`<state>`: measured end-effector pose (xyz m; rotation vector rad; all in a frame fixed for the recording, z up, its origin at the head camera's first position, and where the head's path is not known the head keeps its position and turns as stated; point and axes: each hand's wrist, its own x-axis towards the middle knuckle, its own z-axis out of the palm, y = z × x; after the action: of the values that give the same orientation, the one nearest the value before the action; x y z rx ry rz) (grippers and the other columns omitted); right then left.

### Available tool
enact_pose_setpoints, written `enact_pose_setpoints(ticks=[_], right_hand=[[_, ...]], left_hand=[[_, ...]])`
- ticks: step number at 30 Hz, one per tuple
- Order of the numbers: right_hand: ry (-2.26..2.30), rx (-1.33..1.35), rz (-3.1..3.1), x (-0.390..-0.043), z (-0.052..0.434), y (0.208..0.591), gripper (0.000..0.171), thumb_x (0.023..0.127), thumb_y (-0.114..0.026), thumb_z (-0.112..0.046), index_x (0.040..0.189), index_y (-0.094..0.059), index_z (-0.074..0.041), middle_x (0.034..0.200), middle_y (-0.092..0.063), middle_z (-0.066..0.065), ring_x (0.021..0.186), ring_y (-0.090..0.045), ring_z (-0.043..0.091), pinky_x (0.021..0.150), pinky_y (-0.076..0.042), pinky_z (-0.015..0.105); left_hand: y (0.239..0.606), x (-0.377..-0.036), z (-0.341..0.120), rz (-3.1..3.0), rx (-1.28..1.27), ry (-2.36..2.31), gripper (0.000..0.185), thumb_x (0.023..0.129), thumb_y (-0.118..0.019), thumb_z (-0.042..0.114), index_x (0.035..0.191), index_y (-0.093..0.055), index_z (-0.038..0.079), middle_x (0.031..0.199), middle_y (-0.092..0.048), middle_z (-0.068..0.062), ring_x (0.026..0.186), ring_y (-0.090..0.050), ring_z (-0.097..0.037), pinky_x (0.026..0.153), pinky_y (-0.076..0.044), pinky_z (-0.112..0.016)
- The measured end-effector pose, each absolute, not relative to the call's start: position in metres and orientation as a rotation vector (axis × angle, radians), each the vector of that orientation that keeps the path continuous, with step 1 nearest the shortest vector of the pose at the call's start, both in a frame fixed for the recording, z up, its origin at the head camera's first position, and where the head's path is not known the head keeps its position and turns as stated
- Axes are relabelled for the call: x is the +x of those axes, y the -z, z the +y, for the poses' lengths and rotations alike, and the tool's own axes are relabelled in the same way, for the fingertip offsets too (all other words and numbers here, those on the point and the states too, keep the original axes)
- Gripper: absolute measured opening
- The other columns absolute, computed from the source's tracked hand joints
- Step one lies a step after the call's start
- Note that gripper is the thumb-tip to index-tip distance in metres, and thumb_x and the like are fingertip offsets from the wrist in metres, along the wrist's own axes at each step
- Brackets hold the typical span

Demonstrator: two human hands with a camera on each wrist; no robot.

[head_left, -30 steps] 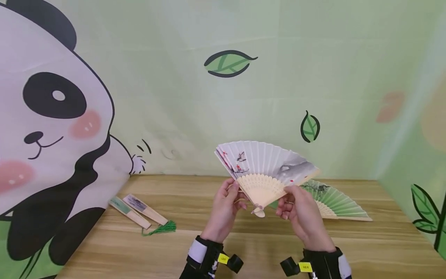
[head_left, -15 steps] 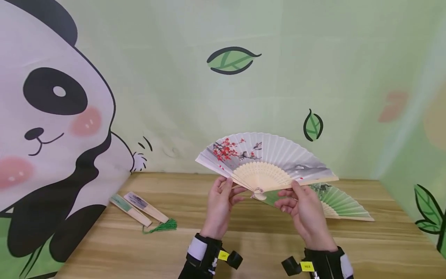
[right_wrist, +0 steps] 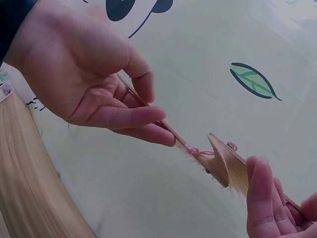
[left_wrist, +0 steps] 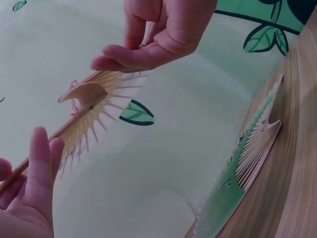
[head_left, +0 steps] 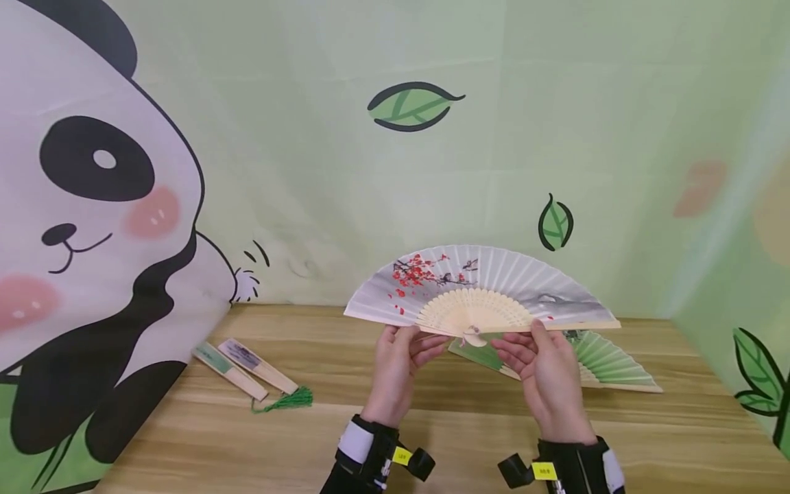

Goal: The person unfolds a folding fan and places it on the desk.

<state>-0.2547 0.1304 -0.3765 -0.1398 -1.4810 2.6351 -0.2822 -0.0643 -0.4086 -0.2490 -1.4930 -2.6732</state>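
white fan [head_left: 487, 295], arc upward, long axis sideways, near level, left grip [head_left: 395, 370] and right grip [head_left: 549, 374] pinched on it

Left hand [head_left: 395, 374], right hand [head_left: 554, 384] raised, apart; fingers [right_wrist: 130, 117] of each angled inward, pinching against thumbs [head_left: 541, 335].

The head view looks forward and down from above and behind the left hand [head_left: 393, 377] and right hand [head_left: 552, 384], taking in the surface [head_left: 469, 439] below them and the backdrop [head_left: 296, 171] beyond. The wrist views look from much closer, near the hands, toward the backdrop (each is turned sideways, so the surface edges the left wrist view's right side and the right's left). All three share the pale fan [head_left: 481, 295]; head and left wrist, the green fan [head_left: 617, 360] beyond the hands; head and right wrist, the panda [head_left: 111, 274] left of them.
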Motion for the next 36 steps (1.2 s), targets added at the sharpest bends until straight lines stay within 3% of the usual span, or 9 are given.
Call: enact_pose_setpoints(ticks=[10, 25, 30, 36], right_hand=[[-2.581, -0.217, -1.469, -0.250, 0.133, 0.379, 0.024, 0.107, -0.033, -0.029, 0.107, -0.036, -0.005, 0.082, -0.061, 0.006, 0.076, -0.070, 0.017, 0.076, -0.057, 0.028], [-2.595, -0.213, -1.387, -0.248, 0.148, 0.380, 0.023, 0.107, -0.035, -0.028, 0.108, -0.037, -0.005, 0.080, -0.060, 0.006, 0.074, -0.069, 0.017, 0.078, -0.057, 0.028], [-2.684, -0.223, -1.377, -0.235, 0.180, 0.393, 0.022, 0.107, -0.033, -0.027, 0.109, -0.035, -0.005, 0.080, -0.061, 0.005, 0.077, -0.070, 0.017, 0.076, -0.057, 0.025], [-2.832, -0.075, -1.330, -0.211, 0.255, 0.422, 0.023, 0.106, -0.040, -0.023, 0.102, -0.049, -0.002, 0.086, -0.063, 0.009, 0.085, -0.069, 0.021, 0.080, -0.056, 0.028]], left_hand=[[0.410, -0.277, -0.060, -1.501, -0.245, 2.684, 0.038, 0.108, -0.037, 0.026, 0.132, -0.045, -0.002, 0.107, -0.067, -0.024, 0.089, -0.071, -0.023, 0.079, -0.057, -0.032], [0.412, -0.276, -0.037, -1.421, -0.252, 2.718, 0.038, 0.108, -0.037, 0.022, 0.132, -0.042, -0.007, 0.102, -0.066, -0.021, 0.087, -0.070, -0.021, 0.086, -0.055, -0.034], [0.429, -0.267, -0.021, -1.478, -0.199, 2.829, 0.035, 0.106, -0.042, 0.019, 0.125, -0.048, -0.009, 0.102, -0.067, -0.024, 0.090, -0.070, -0.023, 0.083, -0.056, -0.031], [0.452, -0.245, 0.019, -1.559, -0.219, 3.003, 0.028, 0.100, -0.052, 0.014, 0.113, -0.058, -0.010, 0.106, -0.065, -0.032, 0.088, -0.071, -0.022, 0.080, -0.056, -0.029]])
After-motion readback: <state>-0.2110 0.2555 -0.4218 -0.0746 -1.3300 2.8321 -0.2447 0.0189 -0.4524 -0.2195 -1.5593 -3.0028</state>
